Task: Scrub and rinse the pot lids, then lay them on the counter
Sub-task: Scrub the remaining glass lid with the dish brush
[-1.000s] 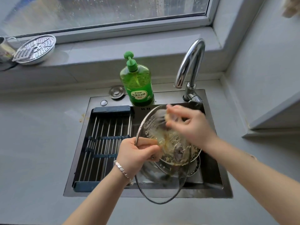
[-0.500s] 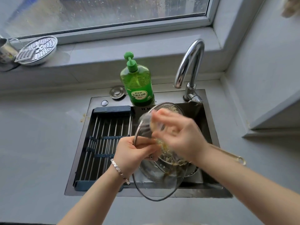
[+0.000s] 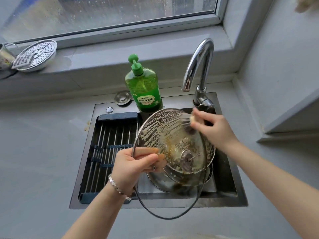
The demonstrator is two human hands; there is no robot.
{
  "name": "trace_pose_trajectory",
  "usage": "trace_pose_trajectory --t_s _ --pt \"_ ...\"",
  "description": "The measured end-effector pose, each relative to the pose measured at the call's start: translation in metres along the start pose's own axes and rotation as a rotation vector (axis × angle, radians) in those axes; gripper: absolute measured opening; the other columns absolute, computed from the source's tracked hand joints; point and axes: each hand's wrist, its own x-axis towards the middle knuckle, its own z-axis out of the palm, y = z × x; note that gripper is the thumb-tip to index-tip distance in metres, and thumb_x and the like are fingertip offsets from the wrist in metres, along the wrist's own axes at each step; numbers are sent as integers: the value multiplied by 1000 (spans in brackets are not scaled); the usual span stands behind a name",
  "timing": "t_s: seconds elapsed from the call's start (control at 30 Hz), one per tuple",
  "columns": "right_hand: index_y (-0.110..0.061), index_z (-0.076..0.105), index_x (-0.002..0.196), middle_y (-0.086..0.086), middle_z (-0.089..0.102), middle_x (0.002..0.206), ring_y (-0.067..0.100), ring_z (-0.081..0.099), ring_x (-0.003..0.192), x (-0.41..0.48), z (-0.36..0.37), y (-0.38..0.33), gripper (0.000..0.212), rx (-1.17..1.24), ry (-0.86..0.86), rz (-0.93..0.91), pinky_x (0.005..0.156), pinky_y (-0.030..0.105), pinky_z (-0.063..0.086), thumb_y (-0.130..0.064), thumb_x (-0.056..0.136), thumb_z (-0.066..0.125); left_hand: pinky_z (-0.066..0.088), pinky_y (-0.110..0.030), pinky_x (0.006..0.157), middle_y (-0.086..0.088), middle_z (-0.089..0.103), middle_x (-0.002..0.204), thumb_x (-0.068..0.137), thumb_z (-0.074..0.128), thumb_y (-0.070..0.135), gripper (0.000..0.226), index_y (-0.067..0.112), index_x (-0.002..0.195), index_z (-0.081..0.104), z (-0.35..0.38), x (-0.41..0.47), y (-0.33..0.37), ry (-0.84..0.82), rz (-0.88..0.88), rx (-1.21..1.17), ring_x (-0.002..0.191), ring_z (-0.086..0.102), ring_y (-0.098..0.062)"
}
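Observation:
A round glass pot lid (image 3: 165,135) with a metal rim is held tilted over the sink (image 3: 229,188), its glass streaked with suds and brown grease. My left hand (image 3: 136,164) grips the lid's left rim, thumb on top. My right hand (image 3: 212,128) pinches a small pale sponge (image 3: 193,119) against the lid's upper right edge. Below the lid, inside the sink, lie more metal-rimmed lids or pans (image 3: 174,180); how many I cannot tell.
A dark drying rack (image 3: 110,149) spans the sink's left half. A green dish-soap bottle (image 3: 144,88) stands behind the sink beside the chrome faucet (image 3: 198,69). A perforated steamer plate (image 3: 37,54) sits on the windowsill. Grey counter (image 3: 39,152) surrounds the sink.
My right hand swept with the sponge from the lid's centre-left up to its upper right edge. The lid tilted slightly, showing more soapy glass. My left hand kept its grip.

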Motion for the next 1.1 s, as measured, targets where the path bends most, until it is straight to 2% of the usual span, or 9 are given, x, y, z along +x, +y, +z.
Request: trace_pose_trajectory --t_s 0.07,0.23,0.4,0.57,0.63,0.73,0.8,0.87,1.1 --pt "-24 53 129 -8 60 123 4 54 114 3 -6 6 47 -2 79 97 98 22 41 -24 84 66 57 -30 51 -16 70 64 74 62 -16 16 -2 78 68 0 0 2 -1 14 2 55 69 -21" --pt "-31 49 121 -19 48 120 -8 52 49 -40 19 -4 50 134 -225 -110 48 6 42 -4 82 66 57 -29 50 -13 71 64 75 62 -15 16 0 78 68 -4 4 0 24 5 3 55 69 -20" --pt "-22 52 130 -9 56 125 5 49 116 -18 12 17 48 89 57 128 102 26 40 -19 85 66 58 -30 52 -13 70 62 76 62 -14 16 1 77 68 -1 4 -4 30 -5 2 54 69 -20" --pt "-44 52 118 -16 49 127 -11 54 103 -48 36 3 52 171 -94 -85 84 16 51 -13 81 70 59 -35 56 -16 71 67 76 62 -12 14 -1 81 69 -4 9 -10 65 -15 -21 58 70 -23" --pt "-31 50 129 -14 54 123 -10 55 93 -35 29 19 49 119 -9 18 80 10 46 -16 85 65 59 -35 55 -17 71 68 77 61 -11 13 -2 83 68 -5 8 -12 64 -18 -37 58 70 -25" --pt "-21 43 138 0 55 130 13 50 116 -26 14 48 57 4 24 325 95 24 41 -30 85 65 58 -32 53 -16 70 65 79 59 -11 12 -1 81 66 -8 7 -17 120 -42 -114 54 69 -23" --pt "-13 49 131 6 61 109 18 59 90 -29 11 55 64 215 84 584 70 24 52 -38 76 72 58 -32 53 -14 70 62 81 57 -10 11 -2 82 65 -7 8 -22 182 -56 -199 51 68 -21" --pt "-3 60 101 4 54 78 6 42 50 -30 13 51 54 534 109 758 38 13 34 -40 65 77 58 -30 52 -13 70 61 82 57 -10 10 -3 83 64 -3 10 -26 242 -64 -263 51 68 -20" --pt "-5 60 76 2 57 65 1 35 34 -14 38 20 28 814 -52 839 30 10 24 -31 77 71 59 -34 63 -15 72 70 83 59 -6 10 -1 88 65 13 18 -31 254 -36 -318 61 70 -23"
